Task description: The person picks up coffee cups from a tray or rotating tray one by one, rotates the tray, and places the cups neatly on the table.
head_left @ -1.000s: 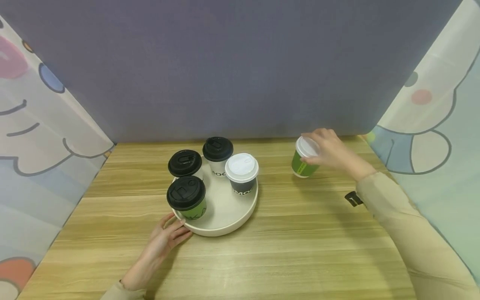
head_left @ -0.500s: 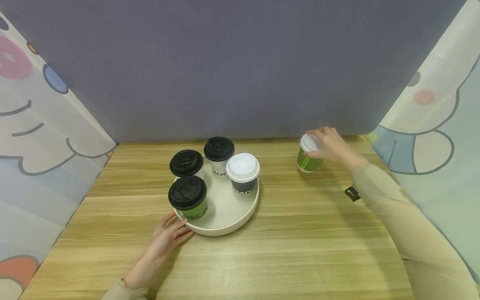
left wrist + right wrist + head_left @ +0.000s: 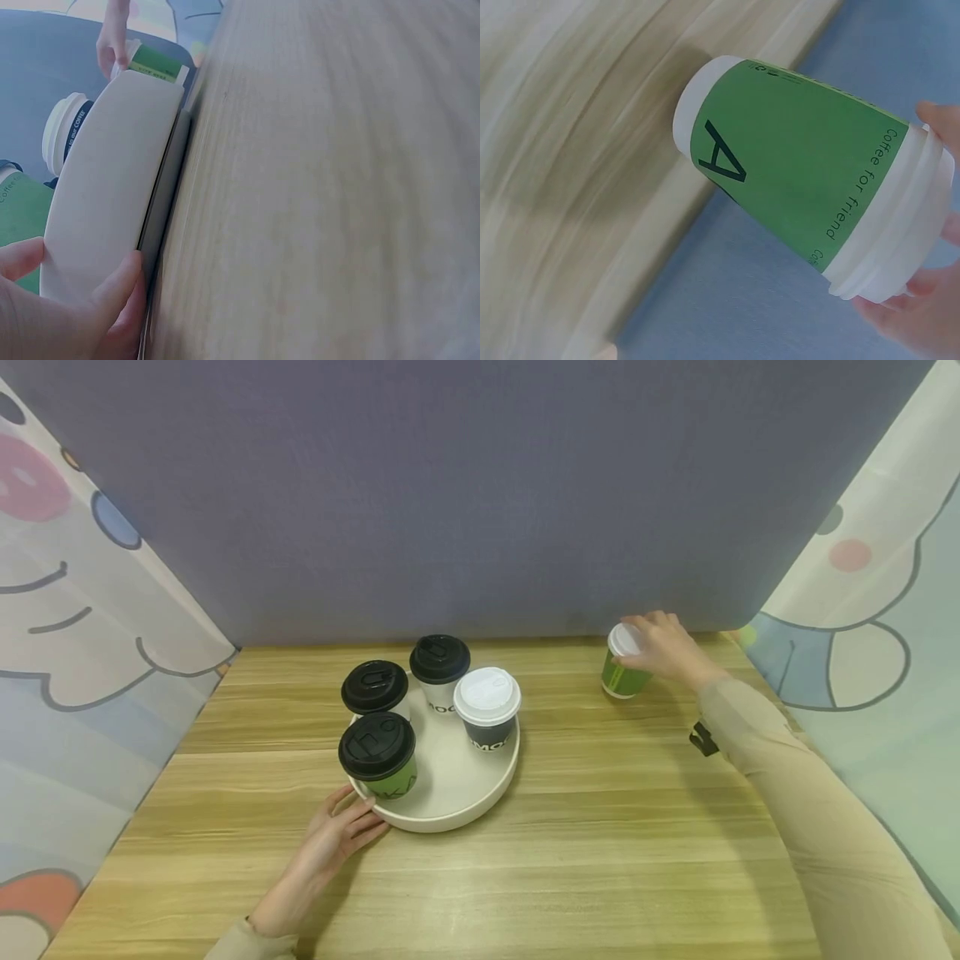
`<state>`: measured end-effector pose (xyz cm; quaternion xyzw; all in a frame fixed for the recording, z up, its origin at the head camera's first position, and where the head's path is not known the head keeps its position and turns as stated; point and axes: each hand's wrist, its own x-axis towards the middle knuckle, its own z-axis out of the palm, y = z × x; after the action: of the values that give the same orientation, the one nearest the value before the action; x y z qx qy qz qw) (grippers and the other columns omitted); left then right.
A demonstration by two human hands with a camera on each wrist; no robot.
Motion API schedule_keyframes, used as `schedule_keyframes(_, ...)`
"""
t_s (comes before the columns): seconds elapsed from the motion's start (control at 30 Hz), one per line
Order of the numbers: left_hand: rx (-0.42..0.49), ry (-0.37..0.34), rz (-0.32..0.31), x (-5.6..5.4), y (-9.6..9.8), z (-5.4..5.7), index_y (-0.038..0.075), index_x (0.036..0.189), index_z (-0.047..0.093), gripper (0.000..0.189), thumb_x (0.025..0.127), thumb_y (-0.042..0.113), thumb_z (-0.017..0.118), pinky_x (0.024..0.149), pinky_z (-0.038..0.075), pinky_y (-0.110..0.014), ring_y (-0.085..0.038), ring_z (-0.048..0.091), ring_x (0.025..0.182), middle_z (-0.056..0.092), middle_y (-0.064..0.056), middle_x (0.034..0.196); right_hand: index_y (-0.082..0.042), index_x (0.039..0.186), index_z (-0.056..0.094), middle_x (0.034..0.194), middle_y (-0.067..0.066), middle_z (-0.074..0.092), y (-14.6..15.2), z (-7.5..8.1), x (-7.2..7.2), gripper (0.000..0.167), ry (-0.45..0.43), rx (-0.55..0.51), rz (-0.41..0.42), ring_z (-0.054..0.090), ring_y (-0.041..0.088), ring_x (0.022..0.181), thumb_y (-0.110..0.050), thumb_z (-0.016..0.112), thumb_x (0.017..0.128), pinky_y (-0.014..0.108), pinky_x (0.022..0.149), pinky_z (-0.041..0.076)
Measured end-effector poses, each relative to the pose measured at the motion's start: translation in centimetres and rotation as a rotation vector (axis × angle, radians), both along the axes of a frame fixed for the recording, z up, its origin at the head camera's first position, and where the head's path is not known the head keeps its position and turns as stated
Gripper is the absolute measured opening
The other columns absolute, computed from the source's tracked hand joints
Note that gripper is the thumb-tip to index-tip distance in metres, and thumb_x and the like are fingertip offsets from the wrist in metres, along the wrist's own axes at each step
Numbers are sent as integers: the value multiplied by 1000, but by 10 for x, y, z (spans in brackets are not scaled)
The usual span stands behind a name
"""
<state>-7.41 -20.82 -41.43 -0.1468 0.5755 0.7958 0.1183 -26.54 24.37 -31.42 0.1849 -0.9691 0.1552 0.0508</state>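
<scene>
Head view: right of centre, my right hand [image 3: 663,647] is pinching a green coffee cup [image 3: 621,680] by its white lid [image 3: 622,639], likely for control; lower left, my left hand [image 3: 330,835] is gripping the tray [image 3: 442,823], seemingly steadying it.

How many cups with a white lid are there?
2: the dark-sleeved cup on the right side of the tray, and the green cup held by the right hand.
</scene>
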Motion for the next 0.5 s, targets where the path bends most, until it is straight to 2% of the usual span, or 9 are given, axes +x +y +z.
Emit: schedule_keyframes(0.5, -1, 1, 4, 1, 1, 0, -3, 136, 3, 67, 86, 1, 48, 89, 46, -41, -21, 60, 87, 55, -13, 97, 5, 123, 43, 108, 33, 42, 3, -14, -13, 68, 11, -18, -23, 36, 43, 96, -28, 72, 71, 57, 76, 41)
